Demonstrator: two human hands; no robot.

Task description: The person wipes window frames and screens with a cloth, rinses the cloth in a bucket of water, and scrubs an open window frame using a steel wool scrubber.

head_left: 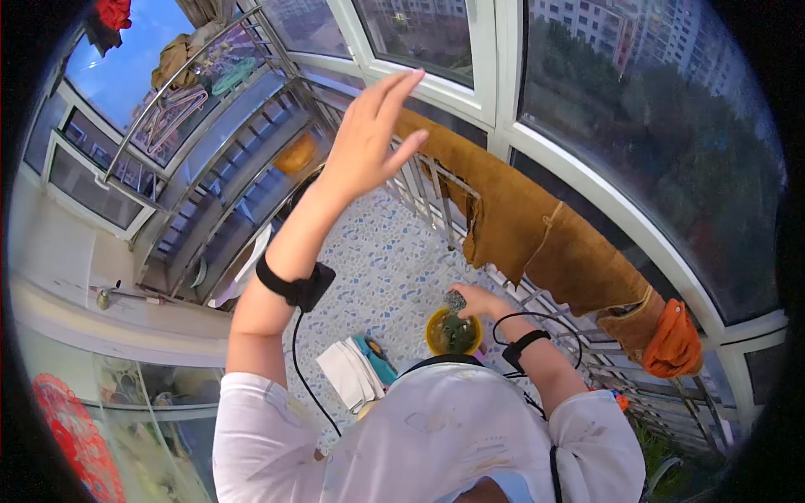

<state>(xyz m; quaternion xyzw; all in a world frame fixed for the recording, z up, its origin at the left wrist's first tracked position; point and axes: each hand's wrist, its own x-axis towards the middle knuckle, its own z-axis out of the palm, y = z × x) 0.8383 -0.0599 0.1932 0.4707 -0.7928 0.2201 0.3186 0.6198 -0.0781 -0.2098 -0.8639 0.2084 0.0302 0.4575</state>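
Observation:
My left hand (369,134) is raised in front of the window, fingers stretched and thumb apart, holding nothing. Low on the right, my right hand (480,300) is closed on a grey, speckled scrubber (454,300) that looks like steel wool. Directly below it on the floor stands a yellow bucket (432,335) with something dark greenish inside. I cannot make out what that is. A folded white cloth (345,375) lies left of the bucket, beside a teal item (379,360).
Brown hide-like covers (524,222) hang over the metal railing (432,201) under the windows. An orange cloth (673,339) is at their right end. A tiered metal rack (214,172) with clothes hangers (172,117) stands at left. A cable (298,369) runs from my left armband.

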